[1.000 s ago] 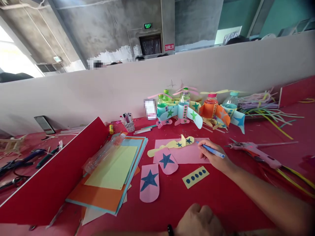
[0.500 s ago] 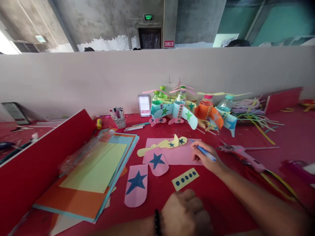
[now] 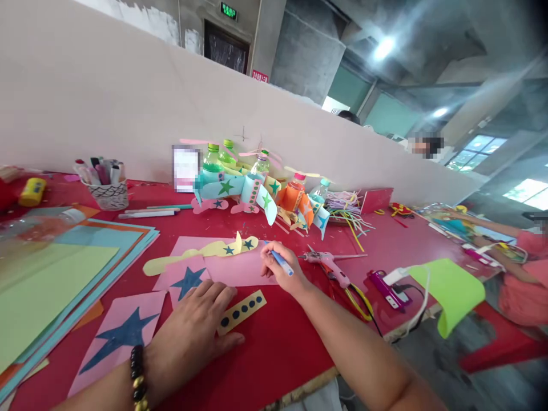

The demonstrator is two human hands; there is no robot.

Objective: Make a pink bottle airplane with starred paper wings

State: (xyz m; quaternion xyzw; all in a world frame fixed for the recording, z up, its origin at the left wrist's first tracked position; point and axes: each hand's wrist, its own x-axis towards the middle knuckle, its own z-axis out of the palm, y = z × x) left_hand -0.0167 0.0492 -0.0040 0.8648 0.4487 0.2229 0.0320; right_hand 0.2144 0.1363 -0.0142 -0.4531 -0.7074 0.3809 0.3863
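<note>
Lower L of pink sheet (image 3: 240, 271): star piece (image 3: 122, 334), inked. On its L end: 2nd star piece (image 3: 189, 278), inked too. Below: L hand (image 3: 194, 322), grip open, empty; dotted strip (image 3: 242, 312), dots done. R end: R hand (image 3: 282, 267), grip closed on blue pen (image 3: 279, 260); sheet unmarked AFAICT.

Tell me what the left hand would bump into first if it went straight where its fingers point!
Probably the big pink sheet, lying flat just beyond the left hand. The hand might pass over it, because I can't tell exactly how high it is.
</note>
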